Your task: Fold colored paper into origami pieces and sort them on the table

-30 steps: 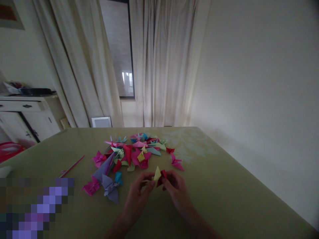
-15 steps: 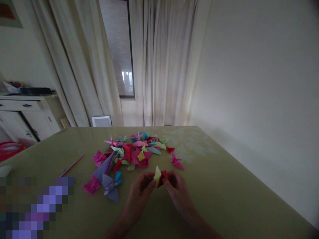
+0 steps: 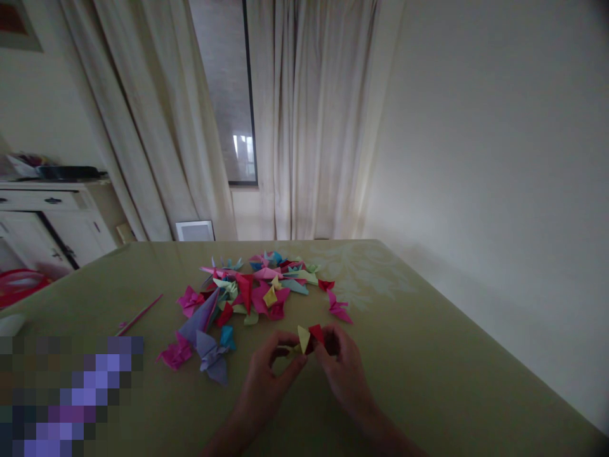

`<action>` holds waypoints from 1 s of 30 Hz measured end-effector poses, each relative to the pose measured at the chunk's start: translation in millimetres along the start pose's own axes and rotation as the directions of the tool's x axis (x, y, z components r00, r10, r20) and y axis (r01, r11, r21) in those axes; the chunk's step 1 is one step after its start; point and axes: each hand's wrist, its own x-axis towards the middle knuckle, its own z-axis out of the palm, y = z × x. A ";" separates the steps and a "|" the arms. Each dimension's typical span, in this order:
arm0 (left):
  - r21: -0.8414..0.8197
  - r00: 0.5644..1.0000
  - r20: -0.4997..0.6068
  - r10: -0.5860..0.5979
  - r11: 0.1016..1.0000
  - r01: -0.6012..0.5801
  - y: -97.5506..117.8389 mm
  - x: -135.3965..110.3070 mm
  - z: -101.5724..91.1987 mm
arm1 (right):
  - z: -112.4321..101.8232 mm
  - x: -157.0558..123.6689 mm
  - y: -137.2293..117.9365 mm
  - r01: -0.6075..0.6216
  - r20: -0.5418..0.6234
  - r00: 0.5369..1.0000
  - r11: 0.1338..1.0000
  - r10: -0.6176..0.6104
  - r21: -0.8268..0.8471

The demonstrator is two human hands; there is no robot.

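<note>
In the head view, my left hand (image 3: 267, 374) pinches a pale yellow folded paper piece (image 3: 303, 339) between thumb and fingers. Another bit of yellow paper shows inside that hand. A red folded paper piece (image 3: 316, 333) is gripped by my right hand (image 3: 344, 369), its lower part hidden by the thumb. The two pieces are side by side just above the table; I cannot tell whether they are joined. Beyond my hands lies a heap of colourful origami (image 3: 245, 293). Nearest on the left are a lilac paper crane (image 3: 212, 357) and a small blue folded piece (image 3: 228, 337).
The green-covered table (image 3: 457, 381) runs up towards pale curtains (image 3: 328, 127). A pink origami crane (image 3: 339, 308) lies right of the heap. At left are a thin pink stick (image 3: 143, 313) and a magenta folded paper (image 3: 176, 351). The lower left corner is pixelated.
The yellow piece has turned and moved slightly right, closer to the red one. The left fingers have spread a little, and more yellow paper shows inside that hand.
</note>
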 end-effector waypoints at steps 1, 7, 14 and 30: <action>0.024 1.000 -0.003 0.018 1.000 -0.018 -0.4 -0.3 0.0 | -0.1 -0.3 0.8 0.008 0.001 1.000 1.000 -0.008 -0.008; 0.168 0.968 -0.020 0.252 0.955 -0.245 1.1 0.0 -1.9 | 0.1 -0.3 4.6 0.080 0.020 0.997 0.997 -0.080 -0.013; 0.245 0.938 -0.005 0.348 0.910 -0.336 4.7 -2.5 -2.6 | 0.7 -0.9 2.7 0.110 0.038 0.993 0.994 -0.110 -0.006; 0.301 0.902 -0.008 0.432 0.861 -0.409 7.0 -1.0 -6.0 | 0.9 -3.2 1.4 0.112 0.093 0.990 0.993 -0.108 -0.043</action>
